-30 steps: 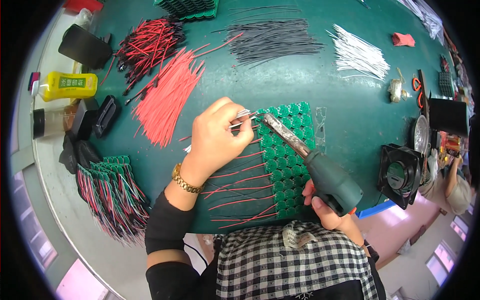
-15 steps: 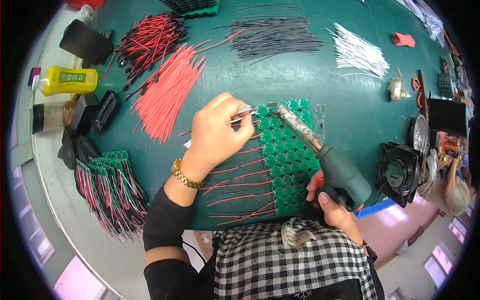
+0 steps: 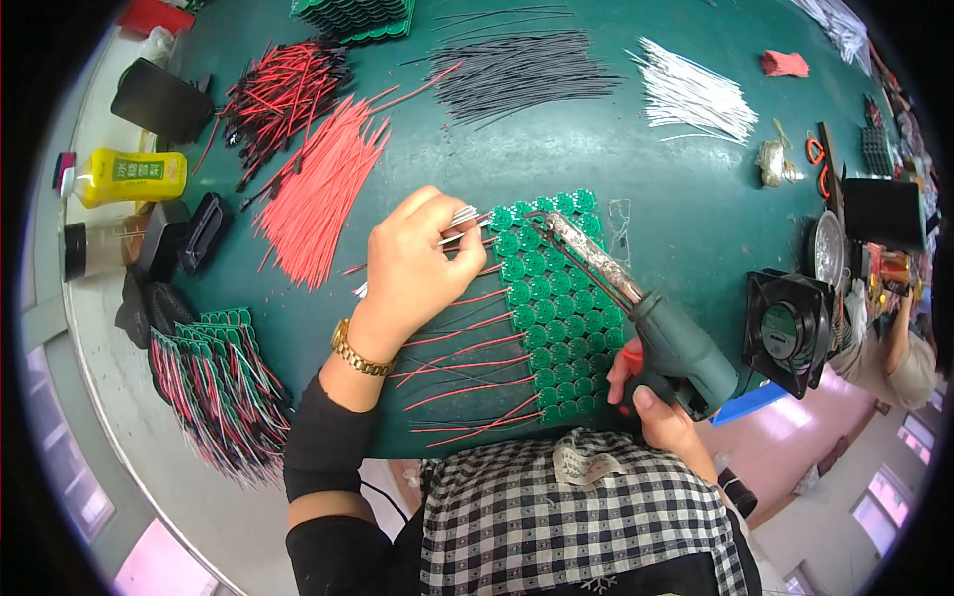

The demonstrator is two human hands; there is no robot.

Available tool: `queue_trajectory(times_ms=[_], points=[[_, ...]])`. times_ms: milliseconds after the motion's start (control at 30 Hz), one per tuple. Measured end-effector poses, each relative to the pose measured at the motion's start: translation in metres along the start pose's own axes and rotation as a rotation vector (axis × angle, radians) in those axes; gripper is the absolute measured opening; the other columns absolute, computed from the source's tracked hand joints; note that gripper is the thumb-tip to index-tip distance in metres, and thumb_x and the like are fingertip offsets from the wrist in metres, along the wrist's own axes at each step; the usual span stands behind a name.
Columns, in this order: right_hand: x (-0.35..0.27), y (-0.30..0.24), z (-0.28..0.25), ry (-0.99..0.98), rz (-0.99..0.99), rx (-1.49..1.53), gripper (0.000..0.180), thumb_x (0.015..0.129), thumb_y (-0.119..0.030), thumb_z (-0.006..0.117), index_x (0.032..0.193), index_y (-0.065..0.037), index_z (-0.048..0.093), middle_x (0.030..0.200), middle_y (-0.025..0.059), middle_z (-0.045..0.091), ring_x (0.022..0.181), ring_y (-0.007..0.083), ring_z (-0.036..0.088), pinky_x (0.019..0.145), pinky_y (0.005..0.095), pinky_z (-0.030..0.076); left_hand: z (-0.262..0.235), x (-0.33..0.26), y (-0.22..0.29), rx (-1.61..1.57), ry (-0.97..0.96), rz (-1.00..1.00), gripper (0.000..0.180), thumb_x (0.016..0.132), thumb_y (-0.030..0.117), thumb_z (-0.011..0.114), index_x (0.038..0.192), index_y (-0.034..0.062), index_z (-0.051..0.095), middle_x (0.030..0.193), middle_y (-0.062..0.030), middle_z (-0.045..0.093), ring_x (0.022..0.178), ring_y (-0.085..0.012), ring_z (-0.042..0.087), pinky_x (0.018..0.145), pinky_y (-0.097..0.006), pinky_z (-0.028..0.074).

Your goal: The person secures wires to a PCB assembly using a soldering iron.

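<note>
My left hand (image 3: 422,248) is closed around a small bundle of white wires (image 3: 463,216), their ends sticking out beside the thumb and fingertips at the upper left corner of a green circuit board panel (image 3: 564,313). The panel consists of joined round boards in rows. Red and black wires (image 3: 467,341) run out from its left edge across the table. In my right hand (image 3: 661,412) is the handle of a green soldering gun (image 3: 686,350). Its metal barrel slants up and left, with the tip over the panel's top rows; whether it touches is unclear.
Piles of red wires (image 3: 323,194), black wires (image 3: 527,74) and white wires (image 3: 696,91) lie across the far table. Wired boards (image 3: 219,387) are at left, near a yellow bottle (image 3: 134,177). A black fan (image 3: 788,330) stands right. Another person's arm (image 3: 899,343) shows at far right.
The whole view has shifted slightly, so things on the table appear a little further left. Both hands keep nearly the same pose, still holding the white wires and the soldering gun.
</note>
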State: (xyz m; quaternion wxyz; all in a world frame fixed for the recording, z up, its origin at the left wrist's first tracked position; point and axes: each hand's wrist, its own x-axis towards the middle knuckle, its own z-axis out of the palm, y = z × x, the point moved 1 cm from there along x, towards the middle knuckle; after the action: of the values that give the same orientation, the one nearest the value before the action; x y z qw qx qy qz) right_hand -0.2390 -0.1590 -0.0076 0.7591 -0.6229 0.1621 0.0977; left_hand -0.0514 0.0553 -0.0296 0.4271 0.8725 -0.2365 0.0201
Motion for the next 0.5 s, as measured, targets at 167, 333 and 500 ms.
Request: queue_trajectory(times_ms=[167, 333, 500], points=[[-0.0075, -0.0001, 0.0019, -0.007, 0.019, 0.042, 0.055, 0.080, -0.037, 0.066, 0.120, -0.003, 0.048, 0.089, 0.0108, 0.057, 0.071, 0.0193, 0.057, 0.063, 0.0322, 0.046, -0.0023, -0.0009, 0.0012, 0.033, -0.004, -0.030, 0.008, 0.070, 0.002, 0.067, 0.075, 0.0035, 0.061, 0.071, -0.0058, 0.058, 0.053, -0.0165, 0.055, 0.048, -0.028, 0.044], [-0.0106, 0.0062, 0.0014, -0.045, 0.037, 0.041, 0.052, 0.081, -0.033, 0.066, 0.119, -0.002, 0.049, 0.090, 0.0110, 0.058, 0.071, 0.0193, 0.057, 0.064, 0.0325, 0.047, -0.0096, -0.0011, -0.0006, -0.197, -0.082, -0.083, 0.010, 0.069, 0.003, 0.068, 0.078, 0.0026, 0.063, 0.083, -0.0029, 0.059, 0.055, -0.0114, 0.055, 0.051, -0.025, 0.045], [-0.0090, 0.0040, 0.0040, -0.077, 0.045, -0.025, 0.049, 0.081, -0.029, 0.063, 0.120, -0.002, 0.048, 0.089, 0.0111, 0.058, 0.071, 0.0190, 0.057, 0.065, 0.0322, 0.047, -0.0077, -0.0039, 0.0031, -0.112, -0.148, -0.001, 0.010, 0.069, 0.005, 0.068, 0.077, 0.0037, 0.064, 0.092, -0.0012, 0.062, 0.059, -0.0100, 0.057, 0.054, -0.024, 0.047]])
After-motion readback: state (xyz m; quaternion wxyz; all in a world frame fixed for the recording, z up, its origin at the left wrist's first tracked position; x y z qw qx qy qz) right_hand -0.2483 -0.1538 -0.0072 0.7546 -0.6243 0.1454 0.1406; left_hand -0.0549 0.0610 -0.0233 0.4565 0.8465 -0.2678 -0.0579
